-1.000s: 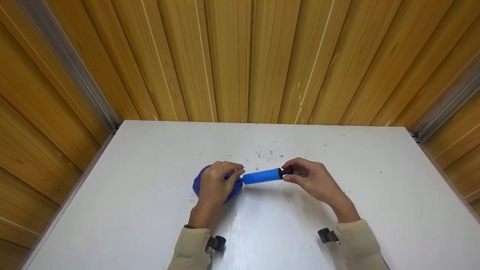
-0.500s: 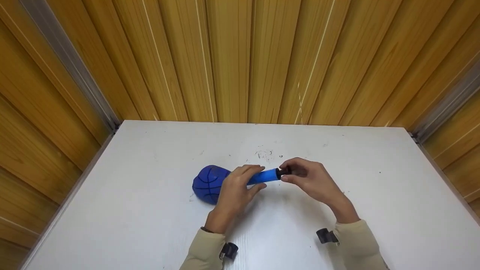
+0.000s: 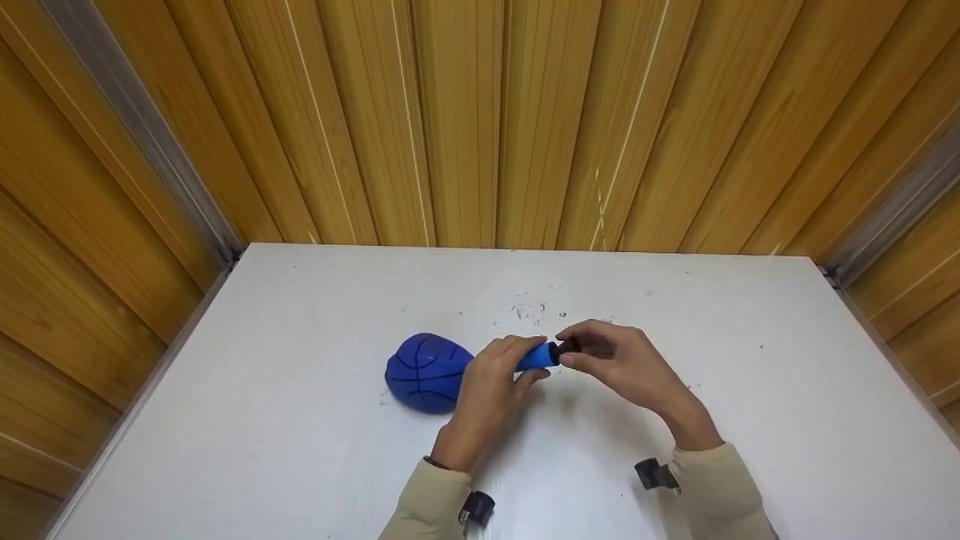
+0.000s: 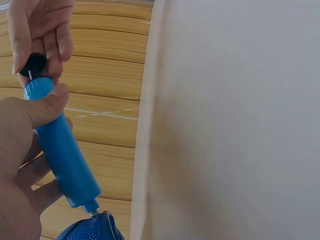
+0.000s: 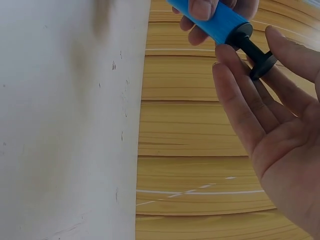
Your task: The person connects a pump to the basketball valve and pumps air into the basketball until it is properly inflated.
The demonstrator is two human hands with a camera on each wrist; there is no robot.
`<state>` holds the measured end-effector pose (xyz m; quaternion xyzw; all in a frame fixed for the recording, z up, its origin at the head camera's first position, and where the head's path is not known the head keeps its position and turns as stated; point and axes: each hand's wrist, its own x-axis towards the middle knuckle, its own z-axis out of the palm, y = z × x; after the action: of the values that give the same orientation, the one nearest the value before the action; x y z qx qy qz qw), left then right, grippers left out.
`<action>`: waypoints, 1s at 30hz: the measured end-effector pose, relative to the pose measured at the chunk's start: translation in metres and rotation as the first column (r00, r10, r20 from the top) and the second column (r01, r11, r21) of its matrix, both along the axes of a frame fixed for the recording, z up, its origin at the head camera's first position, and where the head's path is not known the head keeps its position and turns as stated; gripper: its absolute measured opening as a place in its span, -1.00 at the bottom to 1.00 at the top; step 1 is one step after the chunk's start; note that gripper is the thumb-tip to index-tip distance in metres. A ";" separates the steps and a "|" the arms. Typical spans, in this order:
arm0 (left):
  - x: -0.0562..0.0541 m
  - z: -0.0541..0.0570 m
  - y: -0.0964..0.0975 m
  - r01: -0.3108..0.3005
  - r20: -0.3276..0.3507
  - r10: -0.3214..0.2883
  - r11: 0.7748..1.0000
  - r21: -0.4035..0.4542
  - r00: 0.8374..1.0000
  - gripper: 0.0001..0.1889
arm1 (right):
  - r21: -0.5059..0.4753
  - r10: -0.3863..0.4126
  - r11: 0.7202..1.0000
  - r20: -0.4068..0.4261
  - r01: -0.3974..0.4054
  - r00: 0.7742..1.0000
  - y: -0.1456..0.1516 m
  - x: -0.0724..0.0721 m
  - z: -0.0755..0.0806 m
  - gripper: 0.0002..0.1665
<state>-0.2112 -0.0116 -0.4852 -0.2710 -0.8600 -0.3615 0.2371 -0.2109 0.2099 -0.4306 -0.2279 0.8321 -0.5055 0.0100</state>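
Note:
A blue hand pump (image 3: pixel 534 358) with a black plunger handle (image 5: pixel 263 65) is held nearly level above the white table. My left hand (image 3: pixel 489 384) grips its barrel, thumb near the ribbed collar in the left wrist view. At the handle end, my right hand (image 3: pixel 626 366) has the black handle between its thumb and fingers. A short length of black rod shows between collar and handle. In the left wrist view, a thin needle (image 4: pixel 94 213) joins the pump's nozzle to a dented, partly flat blue ball (image 3: pixel 421 375) with black seam lines. The left hand hides that joint in the head view.
The white table (image 3: pixel 300 450) bears dark scuff marks (image 3: pixel 531 309) beyond the hands. Wood-patterned panels (image 3: pixel 465 127) stand behind its far edge and at both sides. A black camera mount (image 3: pixel 656 474) sticks out from the right sleeve, and another from the left.
My left hand has moved right, off the ball and along the pump barrel toward its collar, and now grips it. The ball has come into fuller view. The right hand has barely moved.

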 end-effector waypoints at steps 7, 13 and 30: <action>0.000 -0.002 -0.001 0.011 0.003 -0.011 1.000 0.005 1.000 -0.60 | 0.041 -0.011 0.999 -0.074 0.014 0.997 0.003 0.001 0.002 -0.72; -0.001 -0.002 -0.003 0.013 0.025 -0.013 1.000 0.002 1.000 -0.62 | 0.055 0.003 0.998 -0.119 0.003 0.993 0.004 0.001 0.002 -0.74; -0.010 -0.003 -0.021 -0.018 0.079 0.018 1.000 0.002 0.997 -0.63 | 0.026 -0.094 0.995 -0.163 0.099 0.982 0.028 0.003 0.015 -0.75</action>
<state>-0.2210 -0.0325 -0.4878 -0.2487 -0.8706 -0.3707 0.2066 -0.2077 0.2378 -0.4153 -0.2272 0.8487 -0.4712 -0.0782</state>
